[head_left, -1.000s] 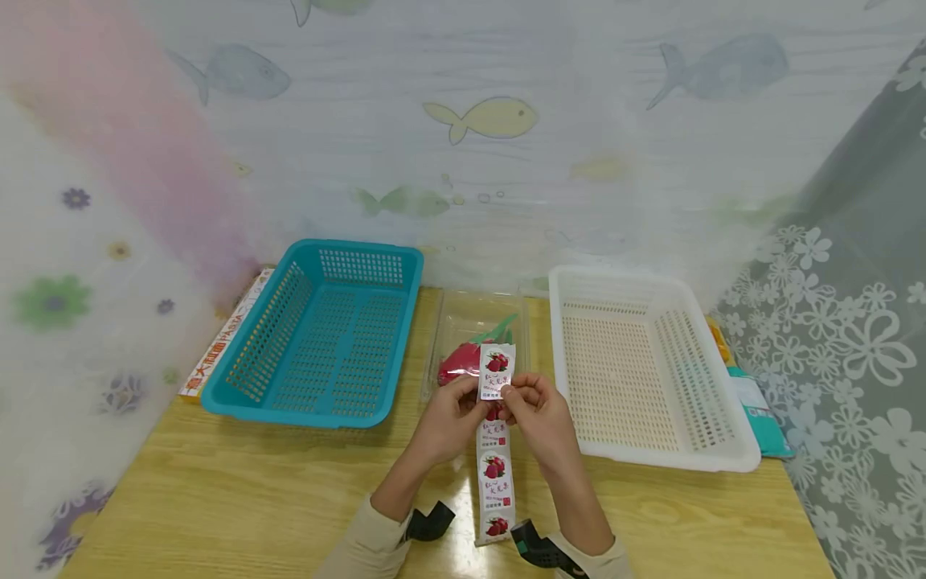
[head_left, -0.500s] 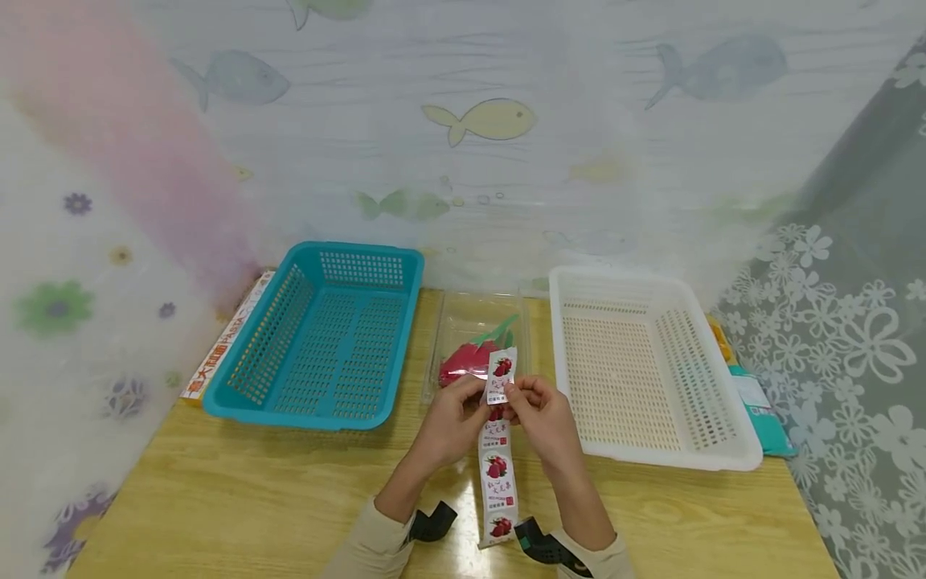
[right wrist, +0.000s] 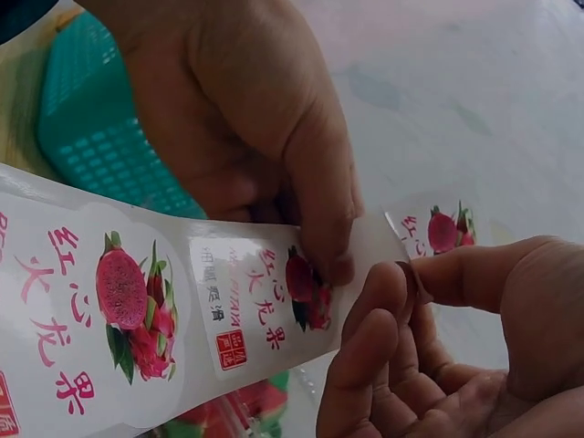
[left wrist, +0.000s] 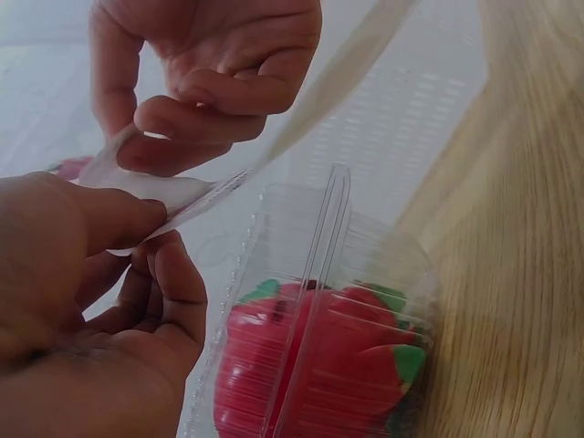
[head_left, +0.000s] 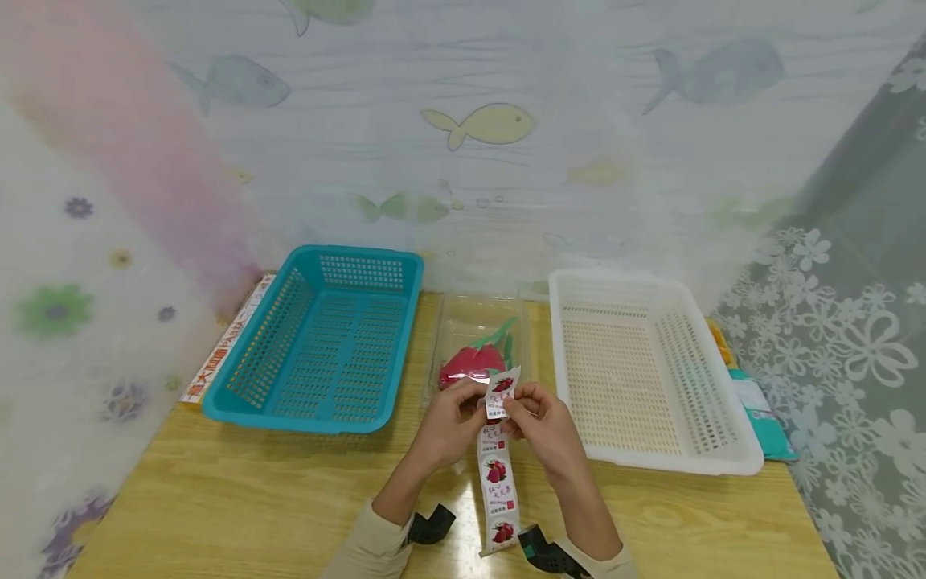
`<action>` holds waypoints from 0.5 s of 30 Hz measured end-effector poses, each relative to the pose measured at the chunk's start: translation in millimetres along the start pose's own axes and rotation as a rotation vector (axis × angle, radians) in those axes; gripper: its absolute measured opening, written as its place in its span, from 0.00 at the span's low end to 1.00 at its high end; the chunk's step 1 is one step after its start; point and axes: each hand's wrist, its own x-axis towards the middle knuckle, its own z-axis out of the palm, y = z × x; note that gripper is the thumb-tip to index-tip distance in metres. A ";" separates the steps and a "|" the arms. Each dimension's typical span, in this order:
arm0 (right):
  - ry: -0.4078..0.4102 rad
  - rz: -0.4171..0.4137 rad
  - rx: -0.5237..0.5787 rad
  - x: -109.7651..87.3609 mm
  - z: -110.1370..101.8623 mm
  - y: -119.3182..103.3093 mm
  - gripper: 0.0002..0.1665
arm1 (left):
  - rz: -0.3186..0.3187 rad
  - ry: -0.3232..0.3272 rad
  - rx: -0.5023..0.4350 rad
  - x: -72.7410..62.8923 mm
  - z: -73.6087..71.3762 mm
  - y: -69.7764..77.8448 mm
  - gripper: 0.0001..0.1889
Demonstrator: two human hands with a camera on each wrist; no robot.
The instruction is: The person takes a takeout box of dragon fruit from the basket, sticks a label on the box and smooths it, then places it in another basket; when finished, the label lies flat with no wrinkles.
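A strip of white stickers (head_left: 497, 482) printed with dragon fruit hangs down between the hands. My left hand (head_left: 450, 425) pinches the strip near its top; its thumb (right wrist: 339, 265) lies on the printed face in the right wrist view. My right hand (head_left: 548, 428) pinches the edge of the uppermost sticker (head_left: 501, 394), which stands bent away from the strip and tilts right. In the left wrist view the paper (left wrist: 173, 193) curves between both hands' fingers. Just beyond them lies a clear plastic clamshell box (head_left: 463, 310) with a red dragon fruit (head_left: 472, 362) inside.
A teal basket (head_left: 394, 354) stands to the left, a white basket (head_left: 560, 346) to the right. Past the teal one lies a pasta package (head_left: 227, 346); a teal-and-white packet (head_left: 763, 418) lies beyond the white one. All rest on a wooden table (head_left: 239, 498) against a patterned curtain.
The uppermost sticker has come down a little and now tilts more to the right, its top lower over the box. Both hands stay almost in place and keep their pinch.
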 end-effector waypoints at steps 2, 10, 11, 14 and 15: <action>-0.001 0.000 -0.011 -0.6 -1.4 0.4 0.07 | -0.001 -0.006 0.008 0.3 1.1 0.0 0.09; 0.008 -0.006 -0.041 -4.0 -2.7 0.7 0.13 | -0.004 -0.017 0.020 -1.8 2.0 -1.2 0.08; 0.008 -0.005 -0.035 -4.3 -2.9 1.1 0.13 | -0.007 -0.021 0.018 -2.1 2.0 -1.8 0.09; 0.004 -0.011 -0.030 -3.5 -2.8 1.6 0.13 | -0.009 -0.042 0.010 -1.9 2.2 -3.5 0.09; 0.005 -0.017 -0.031 -2.9 -2.7 1.3 0.13 | -0.013 -0.049 0.006 -1.3 2.2 -3.6 0.10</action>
